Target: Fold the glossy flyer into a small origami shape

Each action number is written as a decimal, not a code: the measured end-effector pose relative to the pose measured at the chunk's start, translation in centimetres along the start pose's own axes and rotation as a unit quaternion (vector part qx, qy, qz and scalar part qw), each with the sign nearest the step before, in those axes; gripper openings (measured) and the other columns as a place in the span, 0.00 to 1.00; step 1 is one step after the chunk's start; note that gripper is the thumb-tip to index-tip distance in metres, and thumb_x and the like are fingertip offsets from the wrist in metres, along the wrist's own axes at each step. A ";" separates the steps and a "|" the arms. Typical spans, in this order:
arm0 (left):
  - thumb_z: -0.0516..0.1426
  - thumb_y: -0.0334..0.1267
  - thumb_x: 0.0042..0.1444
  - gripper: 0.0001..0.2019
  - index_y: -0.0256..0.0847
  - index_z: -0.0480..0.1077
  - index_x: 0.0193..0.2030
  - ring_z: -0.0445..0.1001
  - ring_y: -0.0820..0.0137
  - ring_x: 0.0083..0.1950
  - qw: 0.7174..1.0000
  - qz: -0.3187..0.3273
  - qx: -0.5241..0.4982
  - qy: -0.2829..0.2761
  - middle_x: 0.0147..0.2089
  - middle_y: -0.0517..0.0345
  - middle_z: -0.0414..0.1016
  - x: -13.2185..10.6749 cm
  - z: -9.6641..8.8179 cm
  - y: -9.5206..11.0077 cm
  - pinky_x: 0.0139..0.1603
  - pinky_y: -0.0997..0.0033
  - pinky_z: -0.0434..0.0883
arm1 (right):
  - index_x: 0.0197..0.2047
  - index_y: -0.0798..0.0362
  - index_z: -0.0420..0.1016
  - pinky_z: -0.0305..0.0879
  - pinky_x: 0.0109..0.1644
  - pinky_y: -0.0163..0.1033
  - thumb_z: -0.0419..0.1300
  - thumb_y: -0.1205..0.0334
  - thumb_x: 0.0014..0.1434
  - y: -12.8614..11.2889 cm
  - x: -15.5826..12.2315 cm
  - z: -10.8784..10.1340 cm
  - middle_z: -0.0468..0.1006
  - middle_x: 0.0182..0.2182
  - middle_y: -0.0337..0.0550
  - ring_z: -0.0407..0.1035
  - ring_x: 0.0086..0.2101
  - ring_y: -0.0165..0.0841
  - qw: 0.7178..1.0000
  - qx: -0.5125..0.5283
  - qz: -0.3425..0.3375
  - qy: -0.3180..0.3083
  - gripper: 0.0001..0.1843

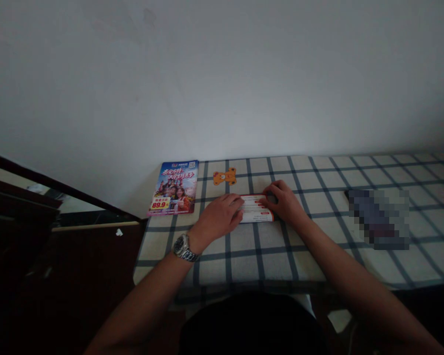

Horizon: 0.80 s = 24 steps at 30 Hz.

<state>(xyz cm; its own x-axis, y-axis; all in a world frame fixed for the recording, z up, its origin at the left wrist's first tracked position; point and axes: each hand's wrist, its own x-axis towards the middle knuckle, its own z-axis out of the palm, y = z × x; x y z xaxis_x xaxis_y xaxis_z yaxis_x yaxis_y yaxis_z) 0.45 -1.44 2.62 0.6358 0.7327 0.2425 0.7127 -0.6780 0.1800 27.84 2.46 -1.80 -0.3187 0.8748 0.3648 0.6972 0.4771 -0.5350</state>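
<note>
A folded white paper with red print (256, 209) lies on the checked tablecloth (244, 256) in front of me. My left hand (219, 216) lies flat on its left end, fingers stretched out and pressing down; a metal watch is on that wrist. My right hand (283, 201) rests on the paper's right end with its fingers curled onto the paper's upper edge.
A colourful flyer marked 89.9 (174, 187) lies at the table's far left corner. A small orange bear-shaped cutout (225, 176) sits behind the paper. A blurred dark object (379, 218) lies to the right. A white wall stands behind; dark furniture (40, 246) is to the left.
</note>
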 end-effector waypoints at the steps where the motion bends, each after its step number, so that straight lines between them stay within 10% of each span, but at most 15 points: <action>1: 0.51 0.40 0.73 0.15 0.40 0.71 0.60 0.74 0.58 0.59 1.000 0.001 0.001 -0.001 0.60 0.47 0.74 0.0 0.0 0.0 0.60 0.52 0.76 | 0.45 0.49 0.78 0.72 0.54 0.51 0.67 0.59 0.64 0.0 0.0 0.0 0.71 0.46 0.48 0.72 0.46 0.43 1.000 -0.001 -0.002 0.000 0.07; 24: 0.49 0.38 0.74 0.18 0.40 0.69 0.65 0.67 0.58 0.67 0.999 -0.022 -0.037 0.020 0.68 0.49 0.70 -0.8 1.5 0.9 0.71 0.50 0.66 | 0.41 0.49 0.81 0.74 0.51 0.49 0.62 0.55 0.68 -0.1 0.0 -0.2 0.73 0.43 0.47 0.73 0.43 0.41 1.000 0.022 -0.008 0.019 0.09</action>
<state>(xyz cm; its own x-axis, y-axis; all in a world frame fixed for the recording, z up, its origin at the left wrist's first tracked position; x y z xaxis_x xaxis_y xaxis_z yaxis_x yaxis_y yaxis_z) 1.08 -2.53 1.15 0.5902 0.7605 0.2707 0.7154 -0.6481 0.2610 27.89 2.41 -1.59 -0.3044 0.8635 0.4022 0.6629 0.4952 -0.5615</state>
